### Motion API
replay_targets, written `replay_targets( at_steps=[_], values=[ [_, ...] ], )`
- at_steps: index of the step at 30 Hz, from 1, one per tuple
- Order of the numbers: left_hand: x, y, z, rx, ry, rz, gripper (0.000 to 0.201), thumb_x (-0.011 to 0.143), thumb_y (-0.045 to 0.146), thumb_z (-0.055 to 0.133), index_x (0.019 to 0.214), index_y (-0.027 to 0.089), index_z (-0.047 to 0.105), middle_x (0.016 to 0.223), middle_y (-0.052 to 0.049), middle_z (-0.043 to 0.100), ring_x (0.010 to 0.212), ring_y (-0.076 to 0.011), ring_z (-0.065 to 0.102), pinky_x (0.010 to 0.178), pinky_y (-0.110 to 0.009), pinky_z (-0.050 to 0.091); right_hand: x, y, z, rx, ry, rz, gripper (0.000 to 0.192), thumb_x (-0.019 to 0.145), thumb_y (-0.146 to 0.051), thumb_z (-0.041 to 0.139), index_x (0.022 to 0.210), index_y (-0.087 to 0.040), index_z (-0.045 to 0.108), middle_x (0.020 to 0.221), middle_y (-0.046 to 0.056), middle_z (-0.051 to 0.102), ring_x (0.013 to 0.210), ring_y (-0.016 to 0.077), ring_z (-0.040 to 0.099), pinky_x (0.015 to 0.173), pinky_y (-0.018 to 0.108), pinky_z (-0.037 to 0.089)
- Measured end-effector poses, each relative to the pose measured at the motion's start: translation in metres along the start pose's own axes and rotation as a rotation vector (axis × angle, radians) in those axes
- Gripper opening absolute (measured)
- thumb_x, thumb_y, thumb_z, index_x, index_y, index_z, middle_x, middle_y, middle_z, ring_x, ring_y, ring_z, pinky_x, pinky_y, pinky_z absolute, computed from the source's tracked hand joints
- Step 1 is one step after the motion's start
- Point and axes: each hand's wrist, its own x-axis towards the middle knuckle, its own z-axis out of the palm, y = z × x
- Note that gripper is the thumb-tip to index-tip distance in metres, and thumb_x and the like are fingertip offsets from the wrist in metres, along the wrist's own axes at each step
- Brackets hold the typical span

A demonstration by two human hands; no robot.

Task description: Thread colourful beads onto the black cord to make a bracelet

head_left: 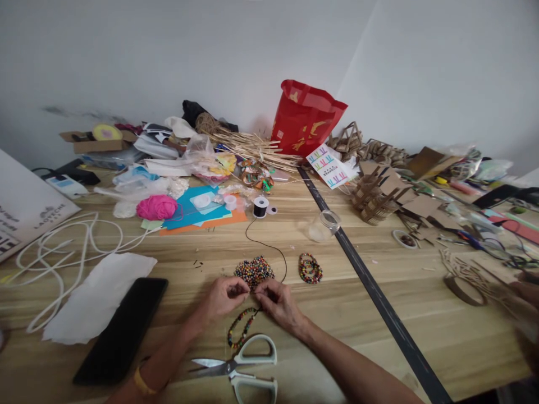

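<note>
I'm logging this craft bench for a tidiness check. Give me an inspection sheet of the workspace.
Surface: wooden table, with a dark strip running across it.
Job's things: bead pile, beaded strand, black cord spool, finished bead rings.
Clutter: scissors, black phone, white paper, pink yarn, red bag, cardboard pieces.
Hands: left hand and right hand pinch the strand by the pile.
Cables: white cord in loops at left.
Surroundings: white wall; another person's hand at right.
</note>
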Motion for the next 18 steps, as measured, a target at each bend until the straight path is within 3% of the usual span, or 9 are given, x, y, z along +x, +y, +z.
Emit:
replay_targets(
  at_steps=[5, 18],
  values=[
    [0.0014, -0.004, 0.0024, -0.115, -0.023, -0.033, 0.008, 0.069, 0.015, 0.058, 0.07, 0.013, 0.066, 0.068, -0.003, 0.07, 0.064, -0.0148, 0.063, 0.062, -0.024, 0.052, -0.0005, -0.0013, -0.0008, -0.073, 0.001, -0.024, 0.018, 0.086, -0.032, 0.055, 0.081, -0.016, 0.063, 0.071, 0.002, 0.057, 0.063, 0.0122, 0.049, 0.056, 0.022, 0.038],
    [0.0014, -0.0067, 0.0022, -0.161, -0.036, -0.033, 0.007, 0.068, 0.018, 0.062, 0.07, 0.014, 0.068, 0.07, -0.004, 0.07, 0.067, -0.0154, 0.063, 0.064, -0.024, 0.052, -0.0011, -0.0039, -0.0002, -0.181, 0.025, -0.11, 0.013, 0.085, -0.025, 0.054, 0.079, -0.017, 0.063, 0.07, 0.002, 0.058, 0.064, 0.0129, 0.052, 0.059, 0.023, 0.041]
  ],
)
